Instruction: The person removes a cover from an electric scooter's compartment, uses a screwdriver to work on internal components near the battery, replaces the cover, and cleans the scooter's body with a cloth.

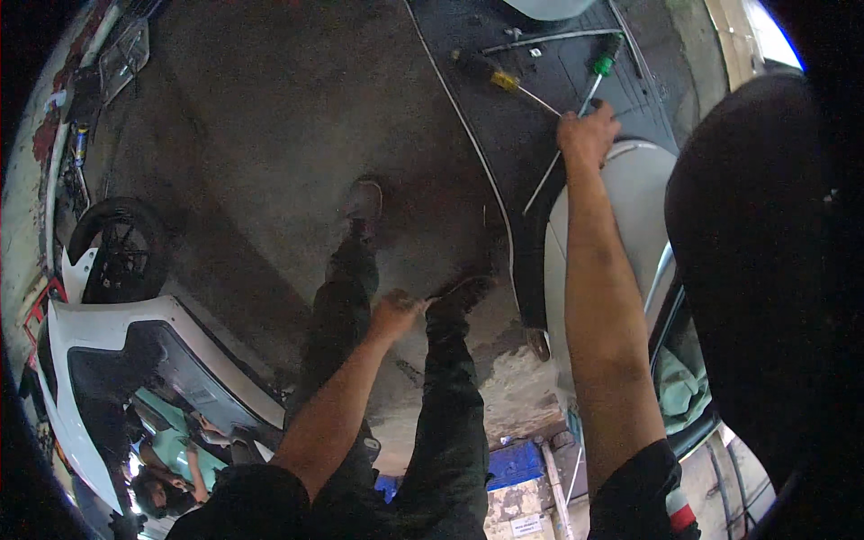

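Observation:
My right hand (589,135) reaches over the grey footboard (643,112) of a scooter, thumb and fingers apart and curled down. Beneath it passes the long shaft of a green-handled screwdriver (605,63). The tip of a yellow-handled screwdriver (506,81) points at my thumb. Whether the fingers touch either shaft is hidden. Lower and to the left, my left hand (396,315) is closed in front of my legs. Something thin and small sticks out from its fingertips, too dim to name.
A pale grey scooter body panel (562,270) and a dark seat (756,261) stand at my right. Small parts (535,52) and a thin rod lie on the footboard. At left are a white scooter (112,324), a wheel (117,247) and a person (175,463) in green.

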`<move>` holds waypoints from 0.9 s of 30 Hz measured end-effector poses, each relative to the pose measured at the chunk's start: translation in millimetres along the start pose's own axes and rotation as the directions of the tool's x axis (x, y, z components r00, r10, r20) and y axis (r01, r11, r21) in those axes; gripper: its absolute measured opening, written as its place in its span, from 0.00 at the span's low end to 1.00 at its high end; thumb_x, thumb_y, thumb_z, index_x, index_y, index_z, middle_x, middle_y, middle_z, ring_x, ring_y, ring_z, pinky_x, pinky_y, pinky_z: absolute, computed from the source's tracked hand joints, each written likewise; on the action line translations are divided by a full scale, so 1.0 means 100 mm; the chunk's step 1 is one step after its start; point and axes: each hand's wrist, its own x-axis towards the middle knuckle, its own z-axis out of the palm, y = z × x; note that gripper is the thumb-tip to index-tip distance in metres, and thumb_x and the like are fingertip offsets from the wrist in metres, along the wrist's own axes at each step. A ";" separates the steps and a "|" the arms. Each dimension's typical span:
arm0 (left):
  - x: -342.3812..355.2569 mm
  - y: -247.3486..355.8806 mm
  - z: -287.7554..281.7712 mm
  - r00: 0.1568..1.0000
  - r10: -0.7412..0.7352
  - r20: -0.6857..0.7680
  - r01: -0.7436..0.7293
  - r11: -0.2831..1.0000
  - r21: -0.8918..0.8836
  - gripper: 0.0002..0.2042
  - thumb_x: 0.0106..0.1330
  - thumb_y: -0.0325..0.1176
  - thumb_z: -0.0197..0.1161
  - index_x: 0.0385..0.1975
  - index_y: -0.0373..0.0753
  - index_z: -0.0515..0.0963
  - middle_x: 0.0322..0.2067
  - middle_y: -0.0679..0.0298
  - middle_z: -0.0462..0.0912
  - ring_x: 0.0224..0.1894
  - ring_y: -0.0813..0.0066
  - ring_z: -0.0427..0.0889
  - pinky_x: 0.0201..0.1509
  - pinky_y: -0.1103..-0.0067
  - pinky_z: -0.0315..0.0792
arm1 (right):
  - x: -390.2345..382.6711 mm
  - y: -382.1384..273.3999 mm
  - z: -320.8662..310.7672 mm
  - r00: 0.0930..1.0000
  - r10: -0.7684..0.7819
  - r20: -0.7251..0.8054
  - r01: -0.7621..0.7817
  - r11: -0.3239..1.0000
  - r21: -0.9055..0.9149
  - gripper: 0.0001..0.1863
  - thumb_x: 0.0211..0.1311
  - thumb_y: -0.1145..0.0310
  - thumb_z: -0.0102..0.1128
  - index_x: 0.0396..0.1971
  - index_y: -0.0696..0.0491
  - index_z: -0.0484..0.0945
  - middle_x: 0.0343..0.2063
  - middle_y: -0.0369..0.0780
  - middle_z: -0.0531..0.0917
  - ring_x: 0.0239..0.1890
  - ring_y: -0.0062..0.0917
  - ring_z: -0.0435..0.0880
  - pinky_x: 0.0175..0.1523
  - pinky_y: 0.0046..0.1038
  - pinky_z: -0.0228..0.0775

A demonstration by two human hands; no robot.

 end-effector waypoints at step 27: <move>0.12 0.79 0.32 0.971 0.206 0.118 -0.223 0.963 0.152 0.23 0.64 0.49 0.61 0.51 0.38 0.73 0.40 0.53 0.81 0.44 0.60 0.82 0.50 0.68 0.74 | 0.43 -0.58 0.31 0.953 -0.297 -0.055 0.301 0.949 0.092 0.16 0.47 0.60 0.71 0.29 0.57 0.84 0.33 0.48 0.85 0.39 0.41 0.85 0.48 0.36 0.74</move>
